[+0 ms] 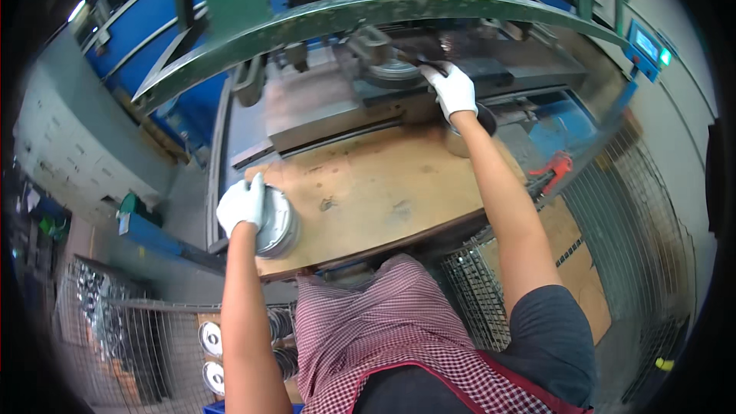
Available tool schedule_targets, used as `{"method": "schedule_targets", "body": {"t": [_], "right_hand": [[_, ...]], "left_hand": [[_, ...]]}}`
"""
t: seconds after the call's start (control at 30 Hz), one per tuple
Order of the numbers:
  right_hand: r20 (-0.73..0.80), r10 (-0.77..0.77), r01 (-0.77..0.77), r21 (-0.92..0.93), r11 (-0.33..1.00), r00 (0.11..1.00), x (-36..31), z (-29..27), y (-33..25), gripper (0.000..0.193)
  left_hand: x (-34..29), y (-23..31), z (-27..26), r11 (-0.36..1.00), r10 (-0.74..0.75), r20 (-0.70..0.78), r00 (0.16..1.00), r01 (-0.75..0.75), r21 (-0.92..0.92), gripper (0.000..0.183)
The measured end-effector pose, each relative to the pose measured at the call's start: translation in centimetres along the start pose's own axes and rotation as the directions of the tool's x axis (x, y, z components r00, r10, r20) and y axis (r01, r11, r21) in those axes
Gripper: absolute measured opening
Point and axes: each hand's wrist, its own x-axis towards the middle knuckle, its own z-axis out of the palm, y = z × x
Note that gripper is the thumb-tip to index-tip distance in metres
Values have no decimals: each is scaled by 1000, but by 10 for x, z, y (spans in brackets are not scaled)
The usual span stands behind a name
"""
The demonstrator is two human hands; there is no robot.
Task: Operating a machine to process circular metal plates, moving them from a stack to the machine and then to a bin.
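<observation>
My left hand (241, 205), in a white glove, grips the edge of a stack of round, silvery metal discs (279, 224) at the left of the wooden board. Its fingers curl over the top disc. My right hand (452, 92), also gloved, reaches out to the press, its fingers closed around a dark, thin tool (412, 58). This tool points left over a round metal disc (392, 72) lying on the press bed; its tip is blurred. Just below my right wrist stands a round container (458, 142) with a dark inside, partly hidden by my forearm.
A green press frame (345, 14) arches across the far side above the metal bed (322, 111). The wooden board (360, 192) lies before me. A red-handled part (553, 172) juts out at right, near a wire basket (477, 291). More discs (211, 339) lie lower left.
</observation>
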Motion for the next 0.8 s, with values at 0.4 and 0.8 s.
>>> {"method": "schedule_targets", "body": {"t": [0.4, 0.8], "right_hand": [[42, -197, 182, 230, 956, 980, 128, 102, 38, 40], [-26, -274, 260, -243, 935, 961, -69, 107, -70, 41]], "left_hand": [[7, 17, 10, 998, 53, -2, 999, -53, -39, 57], [3, -3, 4, 999, -4, -31, 1000, 2, -44, 53]]}}
